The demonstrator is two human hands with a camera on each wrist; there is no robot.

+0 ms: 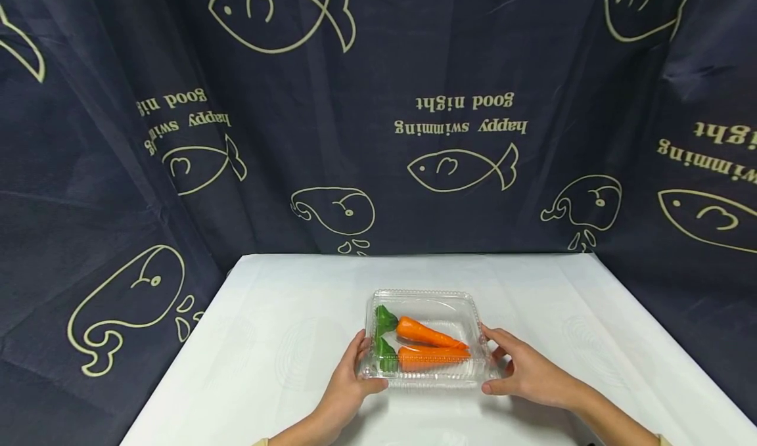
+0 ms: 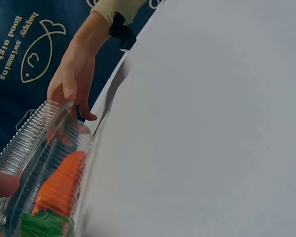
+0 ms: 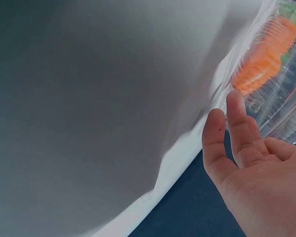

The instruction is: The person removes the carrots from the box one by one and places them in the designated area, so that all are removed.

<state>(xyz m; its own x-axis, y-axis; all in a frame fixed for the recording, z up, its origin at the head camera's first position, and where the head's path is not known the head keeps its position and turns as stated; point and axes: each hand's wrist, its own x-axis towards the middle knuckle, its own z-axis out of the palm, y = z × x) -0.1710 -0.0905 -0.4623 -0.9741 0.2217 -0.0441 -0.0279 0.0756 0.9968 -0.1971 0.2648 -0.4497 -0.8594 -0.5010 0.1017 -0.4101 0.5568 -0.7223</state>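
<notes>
A clear plastic clamshell box [image 1: 427, 381] lies between my two hands, its ribbed lid down. Inside show two orange carrots [image 1: 434, 359] with green tops [image 1: 387, 354] toward the left. My left hand [image 1: 347, 383] grips the box's left side, thumb along the front rim and fingers round the side. On the opposite side, my right hand [image 1: 529, 372] holds the right edge, with the thumb by the front corner. Some right fingers [image 3: 235, 106] stand off the plastic wall, while others show through it in the left wrist view.
The box is over a white-covered table [image 1: 284, 301], near its middle. A dark blue curtain [image 1: 378, 223] with fish and whale drawings rises behind the table and along both sides.
</notes>
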